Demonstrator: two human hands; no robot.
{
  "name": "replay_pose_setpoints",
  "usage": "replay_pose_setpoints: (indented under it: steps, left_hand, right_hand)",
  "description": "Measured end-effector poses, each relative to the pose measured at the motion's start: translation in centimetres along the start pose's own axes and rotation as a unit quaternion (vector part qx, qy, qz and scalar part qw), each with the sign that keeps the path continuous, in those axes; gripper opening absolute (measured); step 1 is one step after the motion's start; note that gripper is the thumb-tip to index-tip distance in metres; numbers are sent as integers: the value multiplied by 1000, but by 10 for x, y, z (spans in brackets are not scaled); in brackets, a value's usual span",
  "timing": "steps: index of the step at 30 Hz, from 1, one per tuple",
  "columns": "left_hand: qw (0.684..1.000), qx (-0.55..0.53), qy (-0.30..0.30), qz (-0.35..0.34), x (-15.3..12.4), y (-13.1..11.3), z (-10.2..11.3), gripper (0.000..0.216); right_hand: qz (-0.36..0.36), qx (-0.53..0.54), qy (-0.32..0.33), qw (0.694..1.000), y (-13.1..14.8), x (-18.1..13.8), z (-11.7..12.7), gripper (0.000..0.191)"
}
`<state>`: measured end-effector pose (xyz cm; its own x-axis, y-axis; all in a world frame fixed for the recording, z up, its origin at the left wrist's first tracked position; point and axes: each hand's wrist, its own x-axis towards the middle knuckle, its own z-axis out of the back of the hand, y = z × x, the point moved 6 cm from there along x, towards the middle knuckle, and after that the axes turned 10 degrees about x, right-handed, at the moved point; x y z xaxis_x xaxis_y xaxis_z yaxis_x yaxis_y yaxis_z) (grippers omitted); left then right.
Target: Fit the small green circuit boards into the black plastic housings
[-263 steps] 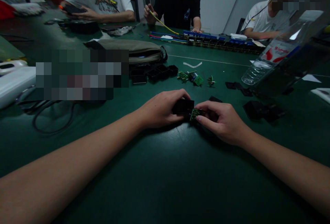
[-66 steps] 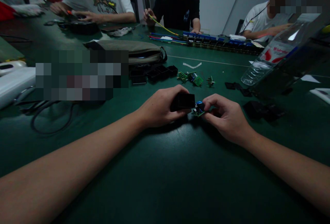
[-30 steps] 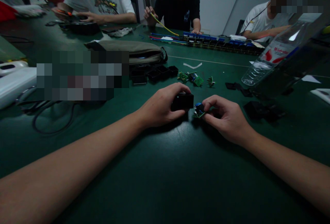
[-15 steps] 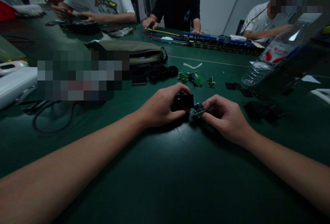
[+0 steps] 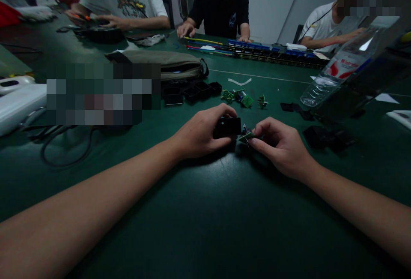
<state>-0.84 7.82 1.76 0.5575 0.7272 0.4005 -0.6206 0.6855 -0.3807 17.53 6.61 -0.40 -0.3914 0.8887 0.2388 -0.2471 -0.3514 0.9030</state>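
My left hand point(image 5: 205, 131) is closed around a small black plastic case point(image 5: 227, 127), thumb in front and fingers behind. Just to its right, my right hand point(image 5: 278, 144) pinches a small green circuit board point(image 5: 246, 136) between thumb and fingertips. Dark parts and thin metal pins stick out of the board, and its left edge is close to the case's right end. Whether the two touch I cannot tell. Beyond my hands lie more green circuit boards point(image 5: 244, 99) and a single small board point(image 5: 262, 101). Several black cases point(image 5: 202, 89) are grouped behind my left hand.
On the right are black plastic pieces point(image 5: 327, 137) and a tilted clear water bottle point(image 5: 340, 71). A grey-green pouch point(image 5: 183, 62) lies behind the cases, and a black cable point(image 5: 67, 163) loops at left. Across the green table point(image 5: 205, 227) several people sit, with coloured wires point(image 5: 205, 47) before one.
The circuit board has turned in my right fingers, so its green face and pins show more. My left hand and the black case have stayed in place.
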Motion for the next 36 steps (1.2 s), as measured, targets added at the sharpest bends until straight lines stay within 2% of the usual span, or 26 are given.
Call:
replay_pose_setpoints:
  steps: [36]
  left_hand:
    - [1000,1,13,18,0,2,-2,39]
  right_hand:
    - [3,-27,31,999,6,0,-4,13]
